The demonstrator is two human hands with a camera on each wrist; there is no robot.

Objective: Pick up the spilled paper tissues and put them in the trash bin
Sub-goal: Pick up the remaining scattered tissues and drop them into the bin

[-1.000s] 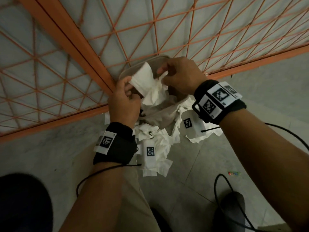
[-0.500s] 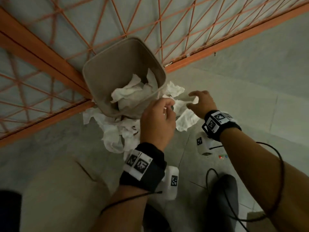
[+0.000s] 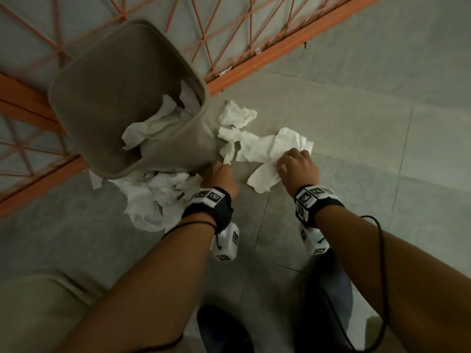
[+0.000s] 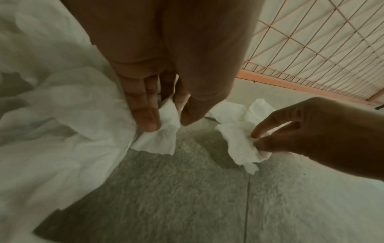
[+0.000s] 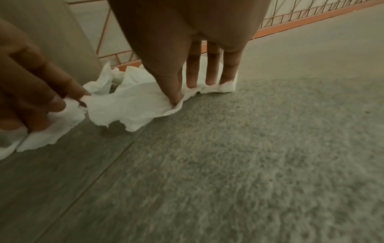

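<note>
On the floor right of the bin (image 3: 127,98), the right hand (image 3: 298,169) pinches a tissue (image 3: 257,149); the left hand (image 3: 221,174) pinches a strip (image 4: 164,131). More tissues (image 3: 158,197) lie near. Thin paper could tear if tugged apart.

one trash bin (image 3: 107,80), two hands, one heap of crumpled tissues (image 3: 158,197), several loose tissues beside it

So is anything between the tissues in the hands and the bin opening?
Nothing visible: the trash bin stands open beside the left hand and right hand, each pinching a tissue.
</note>
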